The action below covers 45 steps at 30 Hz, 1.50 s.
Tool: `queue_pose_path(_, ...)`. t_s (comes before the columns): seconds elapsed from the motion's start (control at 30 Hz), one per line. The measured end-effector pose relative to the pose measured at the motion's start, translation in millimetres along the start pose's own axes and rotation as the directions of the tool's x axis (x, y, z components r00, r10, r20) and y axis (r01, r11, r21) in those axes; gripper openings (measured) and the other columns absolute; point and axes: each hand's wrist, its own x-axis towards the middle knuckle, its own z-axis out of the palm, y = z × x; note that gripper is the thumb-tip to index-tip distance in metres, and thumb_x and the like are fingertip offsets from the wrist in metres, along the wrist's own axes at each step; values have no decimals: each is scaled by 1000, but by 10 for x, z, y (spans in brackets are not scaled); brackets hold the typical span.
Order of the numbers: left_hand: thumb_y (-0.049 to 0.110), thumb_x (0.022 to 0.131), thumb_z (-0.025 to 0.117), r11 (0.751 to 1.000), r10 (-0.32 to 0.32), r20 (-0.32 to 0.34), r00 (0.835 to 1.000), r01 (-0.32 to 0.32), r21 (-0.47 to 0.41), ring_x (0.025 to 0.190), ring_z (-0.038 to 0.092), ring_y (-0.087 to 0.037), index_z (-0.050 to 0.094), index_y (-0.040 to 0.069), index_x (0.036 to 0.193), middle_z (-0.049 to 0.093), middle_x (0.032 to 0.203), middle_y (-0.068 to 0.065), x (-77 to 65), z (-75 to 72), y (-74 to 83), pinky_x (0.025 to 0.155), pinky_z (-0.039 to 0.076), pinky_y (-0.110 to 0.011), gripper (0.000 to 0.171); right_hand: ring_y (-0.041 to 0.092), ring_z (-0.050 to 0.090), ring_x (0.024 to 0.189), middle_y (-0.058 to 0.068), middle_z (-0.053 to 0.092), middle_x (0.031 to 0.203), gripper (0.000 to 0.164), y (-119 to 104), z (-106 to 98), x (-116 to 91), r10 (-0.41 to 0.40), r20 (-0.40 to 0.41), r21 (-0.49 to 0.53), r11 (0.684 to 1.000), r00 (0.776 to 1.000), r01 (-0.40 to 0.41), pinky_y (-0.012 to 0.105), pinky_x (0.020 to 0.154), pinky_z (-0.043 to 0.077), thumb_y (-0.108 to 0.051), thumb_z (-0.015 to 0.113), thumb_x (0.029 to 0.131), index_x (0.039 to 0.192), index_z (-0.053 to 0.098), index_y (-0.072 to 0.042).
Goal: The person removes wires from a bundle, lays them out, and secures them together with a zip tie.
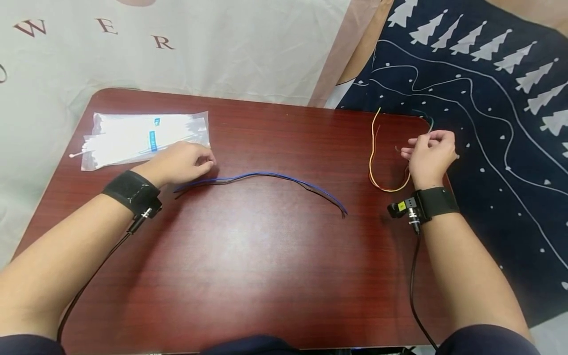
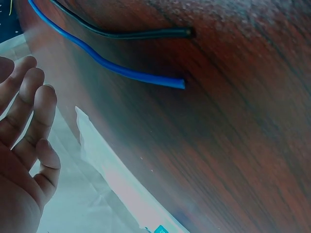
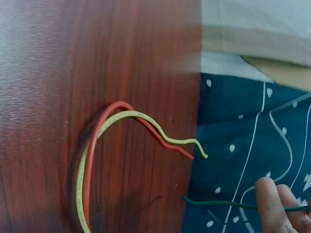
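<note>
My left hand [image 1: 179, 162] hovers over the table by the left end of a blue wire [image 1: 266, 173] and a black wire [image 1: 306, 186]. Its fingers are loosely bent and hold nothing, as the left wrist view shows. In that view the cut ends of the blue wire [image 2: 146, 77] and the black wire [image 2: 146, 35] lie apart from the fingers. At the table's right edge, my right hand [image 1: 431, 157] pinches a green wire [image 3: 221, 203]. Beside this hand a yellow wire [image 1: 371, 148] and a red wire [image 3: 89, 179] lie bent together in a curve.
A clear plastic bag of white cable ties [image 1: 133, 138] lies at the back left, one tie poking out. Light printed cloth [image 1: 222, 49] hangs behind the table [image 1: 248, 276]. Dark blue cloth with white trees [image 1: 501, 148] borders its right side. Cables run from both wrist cameras.
</note>
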Motion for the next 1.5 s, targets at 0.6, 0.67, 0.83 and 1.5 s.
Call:
queue_pose_path(0.6,15,107,62,996,93,-182,979,-89,25,92,71,-29,77,6,126,79,106,-12,248,-77,309,92,53,-53,26,-2,71,73,19,84,95,4,-452,658,-950,-545,426,-27,790,722,612,8,69,49,-3,59,106,105,58,1)
queue_pose_path(0.67,15,108,62,995,98,-203,974,-99,5,98,73,-31,72,8,136,80,108,-12,296,-95,400,95,51,-54,31,9,75,75,14,85,95,5,-480,721,-1068,-555,502,-34,754,663,656,12,70,49,-4,61,105,106,60,0)
queue_pose_path(0.83,17,108,67,985,137,-267,954,-160,-66,97,72,-28,56,14,158,79,110,-9,382,-141,681,96,43,-51,52,25,81,84,12,85,98,7,-558,877,-1319,-560,653,4,677,511,736,34,76,60,-6,64,104,108,60,-2)
queue_pose_path(1.5,19,111,55,932,324,-256,911,-353,-77,81,60,-18,74,13,97,72,87,0,368,-169,1070,98,43,-45,24,23,75,80,13,80,91,8,-718,1118,-1514,-625,656,106,632,424,768,38,74,59,-4,65,105,109,60,0)
